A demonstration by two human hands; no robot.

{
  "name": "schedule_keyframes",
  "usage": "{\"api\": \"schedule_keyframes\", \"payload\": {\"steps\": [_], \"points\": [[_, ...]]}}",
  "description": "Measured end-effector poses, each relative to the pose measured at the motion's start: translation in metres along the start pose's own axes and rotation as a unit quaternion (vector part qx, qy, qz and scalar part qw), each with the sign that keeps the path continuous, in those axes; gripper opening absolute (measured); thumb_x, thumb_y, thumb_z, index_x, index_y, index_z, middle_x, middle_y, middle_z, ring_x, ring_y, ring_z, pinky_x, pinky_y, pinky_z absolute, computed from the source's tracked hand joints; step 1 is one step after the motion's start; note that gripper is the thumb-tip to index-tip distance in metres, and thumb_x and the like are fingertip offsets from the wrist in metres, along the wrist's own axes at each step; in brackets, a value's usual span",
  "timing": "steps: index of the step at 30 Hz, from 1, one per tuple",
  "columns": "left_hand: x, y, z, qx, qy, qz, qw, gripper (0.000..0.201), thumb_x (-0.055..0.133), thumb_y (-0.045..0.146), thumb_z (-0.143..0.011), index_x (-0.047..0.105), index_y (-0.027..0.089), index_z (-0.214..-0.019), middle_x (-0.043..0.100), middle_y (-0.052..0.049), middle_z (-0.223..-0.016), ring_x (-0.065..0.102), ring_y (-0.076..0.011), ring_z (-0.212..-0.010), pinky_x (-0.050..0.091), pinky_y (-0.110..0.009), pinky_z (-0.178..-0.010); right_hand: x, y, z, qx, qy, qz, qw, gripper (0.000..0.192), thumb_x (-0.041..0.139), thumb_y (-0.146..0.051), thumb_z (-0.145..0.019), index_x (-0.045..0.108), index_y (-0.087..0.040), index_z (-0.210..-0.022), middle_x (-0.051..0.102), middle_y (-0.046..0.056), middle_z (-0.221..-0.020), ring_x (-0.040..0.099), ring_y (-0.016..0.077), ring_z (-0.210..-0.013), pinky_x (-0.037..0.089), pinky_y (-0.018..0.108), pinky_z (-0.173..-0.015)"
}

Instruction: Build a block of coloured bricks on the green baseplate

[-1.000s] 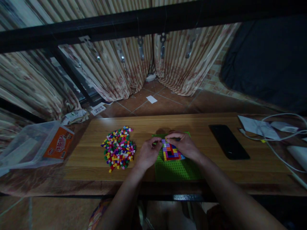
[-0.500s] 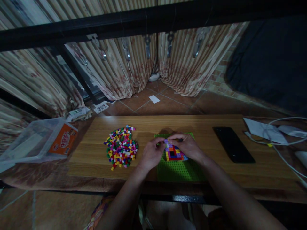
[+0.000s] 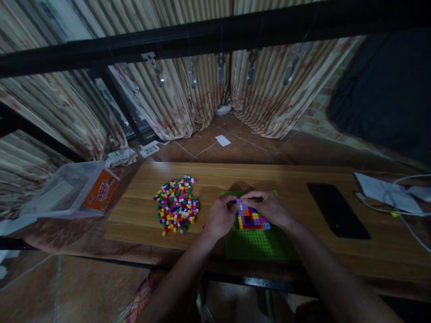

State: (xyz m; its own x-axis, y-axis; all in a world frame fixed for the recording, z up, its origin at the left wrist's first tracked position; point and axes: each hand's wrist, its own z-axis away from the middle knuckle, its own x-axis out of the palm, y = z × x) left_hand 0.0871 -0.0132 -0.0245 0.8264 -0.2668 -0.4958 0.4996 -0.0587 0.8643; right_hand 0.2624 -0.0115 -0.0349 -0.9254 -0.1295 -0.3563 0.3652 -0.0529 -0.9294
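A green studded baseplate (image 3: 257, 244) lies on the wooden table (image 3: 303, 179) in front of me. A patch of small coloured bricks (image 3: 251, 219) is built on its far half. My left hand (image 3: 220, 219) and my right hand (image 3: 267, 208) meet at the far edge of that patch, fingertips pinched close together over a pale brick there. Whether either hand grips a brick is hidden by the fingers. A heap of loose coloured bricks (image 3: 177, 205) lies to the left of the plate.
A black phone (image 3: 338, 210) lies flat to the right of the plate. White papers and cables (image 3: 387, 190) sit at the far right. A clear plastic box with an orange label (image 3: 72, 190) rests at the table's left end. Striped curtains hang behind.
My head has turned left, so everything sits further right in the view. Both hands stay at the same spot on the far edge of the brick patch.
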Motion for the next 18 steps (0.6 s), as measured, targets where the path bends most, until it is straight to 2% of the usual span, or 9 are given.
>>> {"api": "schedule_keyframes", "payload": {"steps": [4, 9, 14, 18], "points": [[0.001, 0.000, 0.001, 0.000, 0.004, -0.012, 1.000, 0.022, 0.054, 0.020, -0.087, 0.070, 0.018, -0.102, 0.073, -0.005, -0.101, 0.066, -0.0158, -0.091, 0.051, -0.027, -0.088, -0.002, 0.000, 0.002, 0.013, -0.013, 0.004, 1.000, 0.031, 0.067, -0.047, -0.075, 0.076, -0.023, -0.091, 0.076, 0.003, -0.092, 0.069, 0.0230, -0.087, 0.050, 0.034, -0.081], [0.001, -0.001, 0.002, 0.006, 0.008, -0.011, 1.000, 0.025, 0.053, 0.019, -0.086, 0.069, 0.018, -0.105, 0.073, -0.005, -0.102, 0.067, -0.0158, -0.090, 0.051, -0.027, -0.088, -0.002, 0.002, 0.000, 0.033, 0.032, 0.015, 0.999, 0.041, 0.054, -0.055, -0.083, 0.076, -0.022, -0.095, 0.076, 0.004, -0.097, 0.068, 0.0230, -0.091, 0.049, 0.034, -0.082], [0.002, -0.002, 0.003, 0.003, 0.004, -0.003, 1.000, 0.027, 0.053, 0.017, -0.085, 0.070, 0.018, -0.106, 0.073, -0.005, -0.099, 0.066, -0.0156, -0.090, 0.051, -0.026, -0.088, 0.006, 0.007, -0.002, 0.037, 0.042, 0.043, 0.998, 0.048, 0.057, -0.062, -0.078, 0.076, -0.018, -0.082, 0.073, 0.003, -0.074, 0.066, 0.0204, -0.072, 0.048, 0.028, -0.064], [0.004, -0.001, 0.003, 0.016, 0.008, -0.011, 1.000, 0.028, 0.052, 0.017, -0.085, 0.070, 0.018, -0.107, 0.073, -0.005, -0.101, 0.066, -0.0161, -0.090, 0.051, -0.027, -0.087, 0.011, 0.005, 0.001, 0.038, 0.073, 0.044, 0.996, 0.047, 0.061, -0.062, -0.074, 0.076, -0.018, -0.080, 0.073, 0.003, -0.072, 0.066, 0.0204, -0.069, 0.047, 0.028, -0.062]]}}
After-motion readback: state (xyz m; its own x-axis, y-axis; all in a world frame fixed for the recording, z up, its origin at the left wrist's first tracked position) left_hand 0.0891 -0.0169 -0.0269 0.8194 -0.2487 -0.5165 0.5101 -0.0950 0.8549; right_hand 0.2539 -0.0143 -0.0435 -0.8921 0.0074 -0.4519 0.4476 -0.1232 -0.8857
